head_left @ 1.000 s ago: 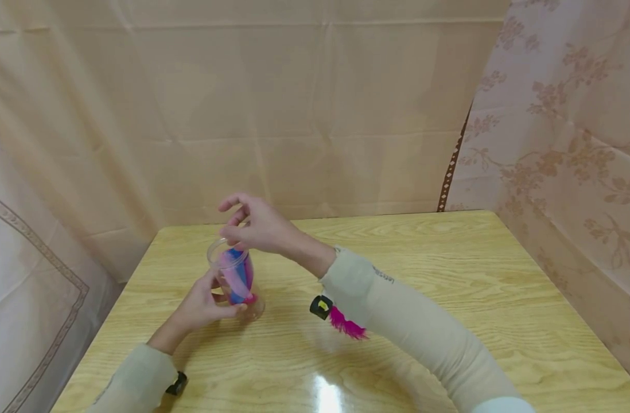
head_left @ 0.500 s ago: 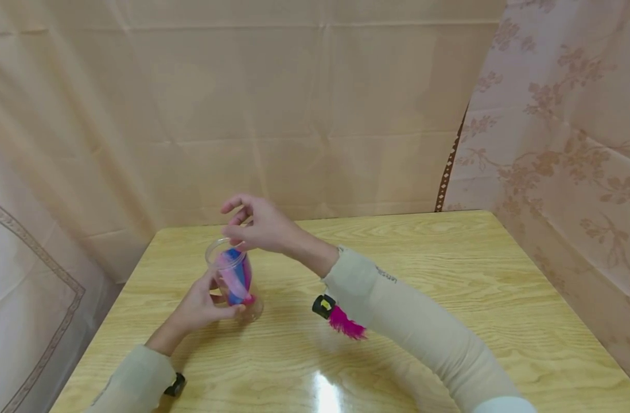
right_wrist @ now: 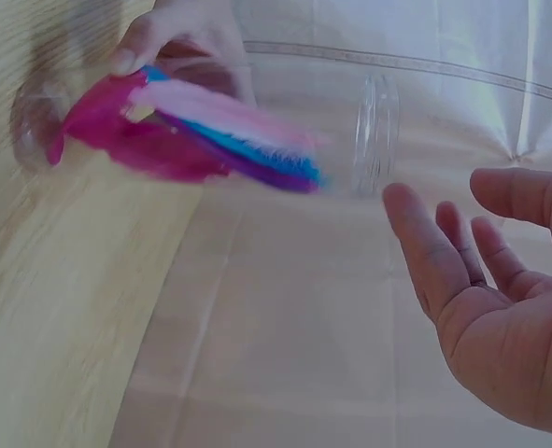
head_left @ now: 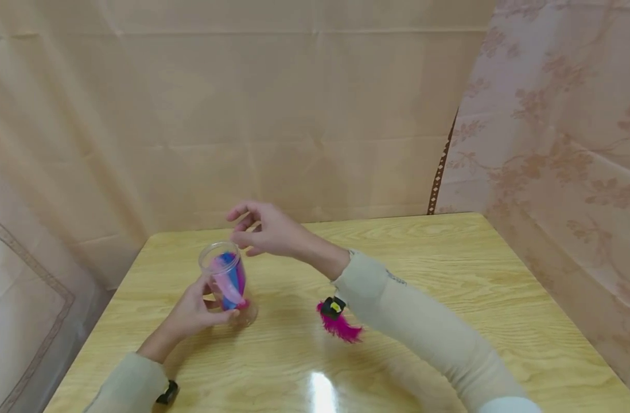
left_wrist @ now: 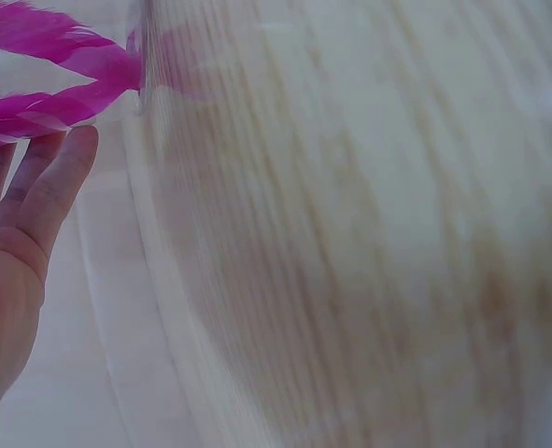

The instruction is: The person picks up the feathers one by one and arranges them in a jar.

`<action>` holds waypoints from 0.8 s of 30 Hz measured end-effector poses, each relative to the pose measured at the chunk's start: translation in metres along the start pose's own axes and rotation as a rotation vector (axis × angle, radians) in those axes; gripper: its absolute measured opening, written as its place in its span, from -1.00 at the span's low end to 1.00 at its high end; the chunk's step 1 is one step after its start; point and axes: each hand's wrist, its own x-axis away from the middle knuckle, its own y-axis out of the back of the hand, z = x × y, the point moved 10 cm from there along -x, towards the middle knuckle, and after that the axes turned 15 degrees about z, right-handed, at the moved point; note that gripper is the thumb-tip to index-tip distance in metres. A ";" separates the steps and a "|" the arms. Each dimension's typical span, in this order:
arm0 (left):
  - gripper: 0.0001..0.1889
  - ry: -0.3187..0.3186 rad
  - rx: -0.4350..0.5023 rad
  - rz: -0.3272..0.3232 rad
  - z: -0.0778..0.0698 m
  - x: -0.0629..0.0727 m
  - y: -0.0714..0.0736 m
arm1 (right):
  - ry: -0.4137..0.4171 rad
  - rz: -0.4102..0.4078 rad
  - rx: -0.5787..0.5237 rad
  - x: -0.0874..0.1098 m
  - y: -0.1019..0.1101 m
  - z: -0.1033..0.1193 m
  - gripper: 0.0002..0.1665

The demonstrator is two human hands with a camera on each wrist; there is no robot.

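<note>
My left hand (head_left: 191, 312) grips a clear glass or plastic vessel (head_left: 249, 314), wide-mouthed and footed, standing at the left of the table with its rim upward. Through its wall show pink, blue, purple and magenta feathers (head_left: 231, 280), blurred in the right wrist view. In the left wrist view, magenta feathers (left_wrist: 47, 117) lie beside the left fingertips. Just right of the vessel's rim (right_wrist: 378, 135) hovers my right hand (right_wrist: 514, 317), fingers spread and bent, holding nothing. Below the right sleeve, a loose magenta feather (head_left: 342, 331) lies on the table.
The wood-grained table (head_left: 423, 269) ends at a beige cloth (head_left: 284, 115) behind. A flowered cloth (head_left: 568, 143) hangs at the right, a pale one at the left. A dark wrist camera (head_left: 333, 307) partly covers the loose feather.
My right hand has moved to the right, off the vessel's rim. The left hand keeps its grip on the vessel. The head view has shifted slightly.
</note>
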 end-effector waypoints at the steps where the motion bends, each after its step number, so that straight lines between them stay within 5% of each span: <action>1: -0.09 0.002 -0.006 -0.003 0.001 0.002 0.000 | -0.001 0.013 0.027 0.002 -0.001 0.000 -0.64; 13: -0.10 -0.007 -0.008 -0.009 0.007 0.005 0.001 | -0.054 0.153 0.563 0.043 -0.002 -0.018 -0.38; 18: -0.08 0.005 -0.017 -0.017 0.008 0.005 0.002 | -0.077 0.282 0.678 0.061 -0.006 -0.033 -0.13; 24: -0.08 0.004 -0.021 -0.019 0.007 0.005 0.004 | -0.087 0.345 0.735 0.076 -0.005 -0.056 -0.06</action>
